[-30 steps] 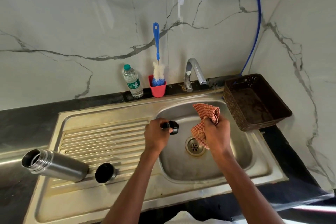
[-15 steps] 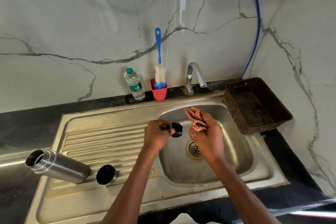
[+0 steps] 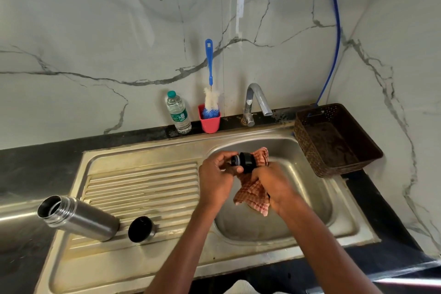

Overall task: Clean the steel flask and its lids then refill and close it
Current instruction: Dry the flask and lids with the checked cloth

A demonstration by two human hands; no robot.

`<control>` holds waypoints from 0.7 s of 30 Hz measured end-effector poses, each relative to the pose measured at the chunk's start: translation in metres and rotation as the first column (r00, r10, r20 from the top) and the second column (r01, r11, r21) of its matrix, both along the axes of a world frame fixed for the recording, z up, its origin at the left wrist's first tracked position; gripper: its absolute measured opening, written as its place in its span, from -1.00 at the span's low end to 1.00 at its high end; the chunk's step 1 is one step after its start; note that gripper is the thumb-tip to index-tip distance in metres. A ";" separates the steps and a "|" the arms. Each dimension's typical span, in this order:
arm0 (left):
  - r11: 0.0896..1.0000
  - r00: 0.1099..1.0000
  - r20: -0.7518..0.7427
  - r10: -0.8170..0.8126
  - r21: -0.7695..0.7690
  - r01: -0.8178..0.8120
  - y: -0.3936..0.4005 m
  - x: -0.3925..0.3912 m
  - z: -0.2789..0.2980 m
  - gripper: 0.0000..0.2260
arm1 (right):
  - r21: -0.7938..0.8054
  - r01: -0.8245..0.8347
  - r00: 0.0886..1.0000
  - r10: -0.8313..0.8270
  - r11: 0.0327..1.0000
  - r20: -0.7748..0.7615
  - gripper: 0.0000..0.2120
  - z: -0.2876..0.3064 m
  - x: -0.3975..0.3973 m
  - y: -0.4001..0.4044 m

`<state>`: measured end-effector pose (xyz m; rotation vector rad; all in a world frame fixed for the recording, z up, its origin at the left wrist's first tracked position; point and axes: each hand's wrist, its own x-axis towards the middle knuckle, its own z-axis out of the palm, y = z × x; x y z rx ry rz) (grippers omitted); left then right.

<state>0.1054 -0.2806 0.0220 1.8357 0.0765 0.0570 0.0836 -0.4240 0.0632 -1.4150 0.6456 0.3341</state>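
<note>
Head view: left hand pinching black inner lid over the sink basin; right hand gripping checked cloth, now pressed against the lid, apart 0.5 s ago. Steel flask and cup lid lying unmoved on the drainboard.

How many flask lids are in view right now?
2. One black lid is held over the sink in the left hand; the other lid lies on the drainboard beside the flask.

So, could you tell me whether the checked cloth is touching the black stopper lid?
Touching: the head view shows the checked cloth pressed against the black stopper lid.
</note>
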 end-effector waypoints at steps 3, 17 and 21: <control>0.910 0.970 0.242 -0.030 0.409 -0.074 0.000 -0.002 0.004 -0.57 | 0.191 0.099 0.992 -0.081 0.977 -0.100 -0.76 -0.001 -0.006 0.000; 0.676 0.864 -0.495 0.089 -0.608 -0.418 -0.003 -0.010 0.000 -0.81 | -0.775 -0.107 0.851 0.460 0.623 0.253 -0.26 -0.046 -0.025 0.019; 0.592 0.842 -0.519 0.146 -0.636 -0.495 0.021 -0.014 -0.012 -0.86 | -0.605 -0.216 0.895 0.403 0.766 0.191 -0.42 -0.040 -0.026 0.022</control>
